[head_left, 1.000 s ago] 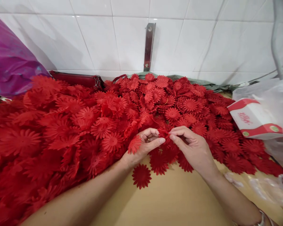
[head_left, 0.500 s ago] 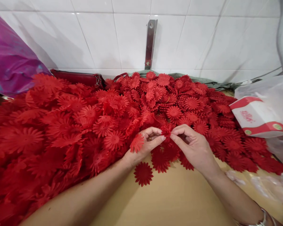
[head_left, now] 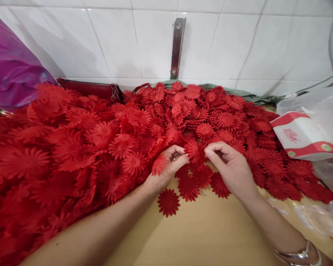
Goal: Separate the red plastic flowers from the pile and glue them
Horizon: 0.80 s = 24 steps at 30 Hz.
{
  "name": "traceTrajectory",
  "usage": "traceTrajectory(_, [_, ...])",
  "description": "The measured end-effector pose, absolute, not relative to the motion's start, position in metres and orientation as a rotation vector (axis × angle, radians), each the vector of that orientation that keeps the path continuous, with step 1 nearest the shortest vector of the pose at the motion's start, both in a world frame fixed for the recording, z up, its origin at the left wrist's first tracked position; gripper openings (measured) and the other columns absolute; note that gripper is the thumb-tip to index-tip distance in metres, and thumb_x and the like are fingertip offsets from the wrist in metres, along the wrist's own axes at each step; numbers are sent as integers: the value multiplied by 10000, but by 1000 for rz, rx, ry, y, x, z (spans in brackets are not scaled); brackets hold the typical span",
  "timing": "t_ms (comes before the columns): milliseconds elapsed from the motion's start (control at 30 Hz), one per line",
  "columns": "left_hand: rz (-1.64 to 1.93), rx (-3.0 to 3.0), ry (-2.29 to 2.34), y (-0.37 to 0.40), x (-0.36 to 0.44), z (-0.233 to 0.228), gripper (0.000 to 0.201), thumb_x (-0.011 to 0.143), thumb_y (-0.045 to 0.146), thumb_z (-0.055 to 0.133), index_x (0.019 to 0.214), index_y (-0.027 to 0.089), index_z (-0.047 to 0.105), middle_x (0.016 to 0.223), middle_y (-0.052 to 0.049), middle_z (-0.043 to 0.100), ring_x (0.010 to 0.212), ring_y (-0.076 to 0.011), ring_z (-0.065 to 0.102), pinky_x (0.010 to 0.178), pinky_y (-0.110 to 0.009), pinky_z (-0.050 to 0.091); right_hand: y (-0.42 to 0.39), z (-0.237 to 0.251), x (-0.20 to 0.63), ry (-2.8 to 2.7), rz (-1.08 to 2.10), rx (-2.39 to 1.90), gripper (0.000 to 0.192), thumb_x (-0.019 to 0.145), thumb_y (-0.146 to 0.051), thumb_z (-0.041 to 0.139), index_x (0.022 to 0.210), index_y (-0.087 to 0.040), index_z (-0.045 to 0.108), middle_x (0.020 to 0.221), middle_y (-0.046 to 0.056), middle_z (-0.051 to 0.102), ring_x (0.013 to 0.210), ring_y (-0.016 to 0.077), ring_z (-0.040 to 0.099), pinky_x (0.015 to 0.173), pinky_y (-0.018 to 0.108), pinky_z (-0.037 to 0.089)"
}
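Note:
My left hand [head_left: 169, 166] pinches the edge of a red fabric flower [head_left: 192, 150] between thumb and forefinger, holding it above the pile. Another red flower [head_left: 159, 164] rests against the back of this hand. Just right of the held flower, my right hand [head_left: 230, 168] has thumb and forefinger closed together. What sits between those fingertips, if anything, is too small to make out. Below the hands, a loose dark red flower [head_left: 168, 203] lies flat on the tan tabletop [head_left: 172, 240], with several more around it.
A large heap of red flowers [head_left: 72, 147] covers the left and back. Behind it lie a dark red purse [head_left: 86, 89] and a purple bag [head_left: 11, 62]. At right are a white-and-red box [head_left: 302, 135] and clear plastic [head_left: 319, 218]. A metal bracket [head_left: 177, 48] is fixed to the tiled wall.
My hands have drawn slightly apart. The held flower has turned its face more toward me, and my right fingertips have moved to its right side.

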State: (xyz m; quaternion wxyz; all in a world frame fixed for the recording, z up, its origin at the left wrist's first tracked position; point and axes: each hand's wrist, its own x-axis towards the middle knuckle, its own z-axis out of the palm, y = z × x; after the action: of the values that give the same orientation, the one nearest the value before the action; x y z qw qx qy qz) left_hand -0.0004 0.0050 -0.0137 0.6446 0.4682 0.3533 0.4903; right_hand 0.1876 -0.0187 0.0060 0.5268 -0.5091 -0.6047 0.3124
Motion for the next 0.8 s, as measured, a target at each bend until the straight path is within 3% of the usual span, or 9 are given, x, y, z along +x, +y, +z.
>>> traceTrajectory(133, [1074,1118,781,3,1,-6,334,692,403,845,766,180,607,730,33,627,668,-99,510,686,-242,397,-24,6,178,-1598,631,-1195,105,892,-346,733,916,-245,723,990,45,683,948,197,641,880,348,528])
traceTrajectory(367, [1029,1150,744,0,0,3,387,701,458,841,787,190,575,699,58,558,622,-81,430,632,-234,344,-19,-3,184,-1434,916,-1127,137,845,-346,784,823,-249,690,872,-13,658,839,144,624,785,274,519])
traceTrajectory(533, [1025,1164,803,0,1,3,422,684,498,846,794,181,590,685,55,540,631,-88,431,629,-238,341,-23,6,181,-1558,773,-1156,99,884,-334,735,838,-247,722,904,17,692,867,169,650,822,305,532])
traceTrajectory(800, [1102,1145,818,5,0,-7,307,799,451,779,827,178,641,764,28,615,707,-100,528,722,-237,430,-22,11,184,-1600,756,-1195,202,960,-353,620,811,-235,690,891,19,685,862,171,641,847,303,513])
